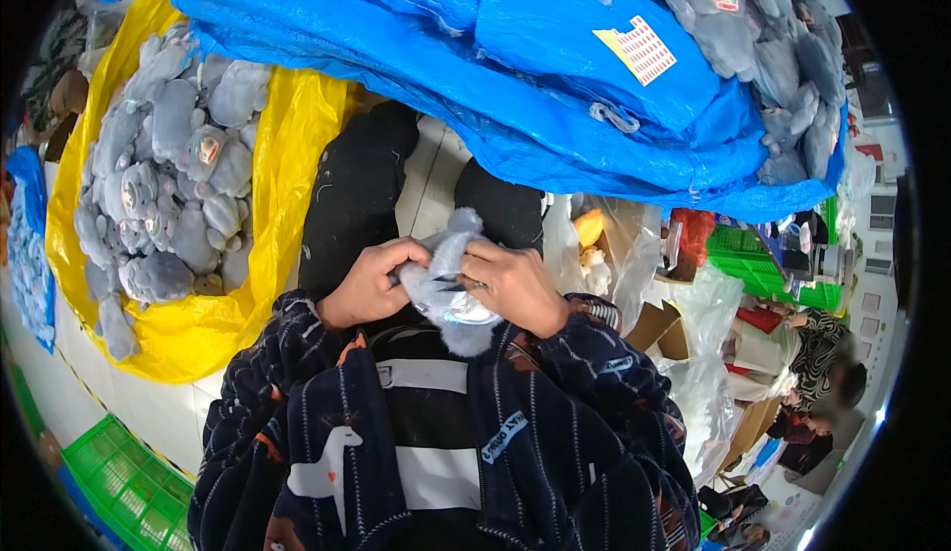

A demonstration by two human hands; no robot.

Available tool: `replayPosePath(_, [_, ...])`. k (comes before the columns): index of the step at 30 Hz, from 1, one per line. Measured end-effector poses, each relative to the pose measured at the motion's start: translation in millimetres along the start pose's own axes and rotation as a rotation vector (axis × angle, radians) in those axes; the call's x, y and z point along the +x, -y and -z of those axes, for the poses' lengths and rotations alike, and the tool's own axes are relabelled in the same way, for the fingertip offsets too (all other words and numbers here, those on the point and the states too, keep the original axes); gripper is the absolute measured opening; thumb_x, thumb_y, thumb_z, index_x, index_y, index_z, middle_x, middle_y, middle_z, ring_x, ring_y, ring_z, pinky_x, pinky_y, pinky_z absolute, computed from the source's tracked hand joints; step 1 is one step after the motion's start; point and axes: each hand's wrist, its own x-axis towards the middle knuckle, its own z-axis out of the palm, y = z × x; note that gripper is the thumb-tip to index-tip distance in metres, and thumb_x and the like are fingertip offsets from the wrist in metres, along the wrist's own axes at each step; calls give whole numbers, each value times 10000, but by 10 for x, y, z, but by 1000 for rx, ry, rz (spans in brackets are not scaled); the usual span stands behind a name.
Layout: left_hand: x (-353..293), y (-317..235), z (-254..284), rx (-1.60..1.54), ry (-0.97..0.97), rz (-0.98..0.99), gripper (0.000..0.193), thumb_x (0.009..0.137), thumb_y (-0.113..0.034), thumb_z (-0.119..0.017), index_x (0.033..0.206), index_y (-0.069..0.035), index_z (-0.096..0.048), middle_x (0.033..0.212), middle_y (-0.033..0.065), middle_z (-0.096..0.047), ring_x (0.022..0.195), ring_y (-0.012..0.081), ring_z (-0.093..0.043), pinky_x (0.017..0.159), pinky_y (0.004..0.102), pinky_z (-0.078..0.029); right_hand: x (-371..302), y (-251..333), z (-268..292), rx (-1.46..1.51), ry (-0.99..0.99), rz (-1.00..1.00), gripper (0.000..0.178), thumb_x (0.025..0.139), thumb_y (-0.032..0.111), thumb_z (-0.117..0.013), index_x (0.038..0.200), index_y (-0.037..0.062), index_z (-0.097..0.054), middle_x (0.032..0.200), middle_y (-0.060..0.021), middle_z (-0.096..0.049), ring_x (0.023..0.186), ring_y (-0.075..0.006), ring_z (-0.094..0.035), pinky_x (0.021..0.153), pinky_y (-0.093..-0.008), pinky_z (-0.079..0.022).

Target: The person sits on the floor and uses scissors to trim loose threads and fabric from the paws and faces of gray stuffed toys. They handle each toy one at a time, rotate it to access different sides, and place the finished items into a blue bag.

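Observation:
Over my lap I hold a small grey plush toy [432,298] with a pale, shiny patch on its lower side. My left hand [371,283] pinches its left edge between thumb and fingers. From the other side my right hand [517,288] grips the same plush, its fingertips pressed into the fur. A thin dark line shows at the right fingertips; whether it is a tool or an opening in the fabric I cannot tell. Parts of the plush are hidden behind my fingers.
At the left, a yellow bag [178,348] holds many grey plush pieces [173,120]. Blue sheeting [555,125] spreads ahead, bearing a printed label sheet [637,51] and more grey plush [778,65]. Green crates [129,482], clear plastic bags [708,318] and people [827,368] are around.

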Motion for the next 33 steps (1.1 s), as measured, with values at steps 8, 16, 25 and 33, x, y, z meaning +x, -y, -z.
replayPosePath(8, [13, 117, 75, -50, -56, 82, 206, 740, 7, -615, 937, -6, -556, 878, 84, -587, 801, 151, -572, 712, 251, -444, 85, -172, 64, 70, 6, 72, 254, 699, 109, -693, 866, 62, -507, 830, -70, -572, 690, -268, -612, 554, -361, -482])
replayPosePath(16, [3, 68, 92, -17, -77, 106, 221, 741, -55, -647, 935, 4, -561, 895, 100, -601, 815, 175, -589, 738, 264, -454, 100, 166, 701, 63, -56, -34, 260, 658, -17, -682, 879, 51, -562, 855, -70, -596, 735, -242, -627, 608, -333, -506])
replayPosePath(25, [-32, 23, 18, 24, -162, 145, 269, 693, -80, -685, 915, 1, -557, 842, 92, -577, 769, 174, -582, 700, 257, -450, 92, 603, 306, 19, 97, -222, 204, 700, 79, -714, 877, 50, -618, 825, -58, -595, 672, -260, -620, 575, -346, -494])
replayPosePath(33, [-45, -229, -34, 380, -166, -150, 523, 647, -114, -725, 1105, -27, -489, 1071, 146, -518, 975, 324, -525, 870, 376, -426, 7, 744, 167, -227, -76, -211, 230, 698, 78, -696, 895, 69, -578, 855, -55, -576, 634, -267, -612, 543, -353, -488])
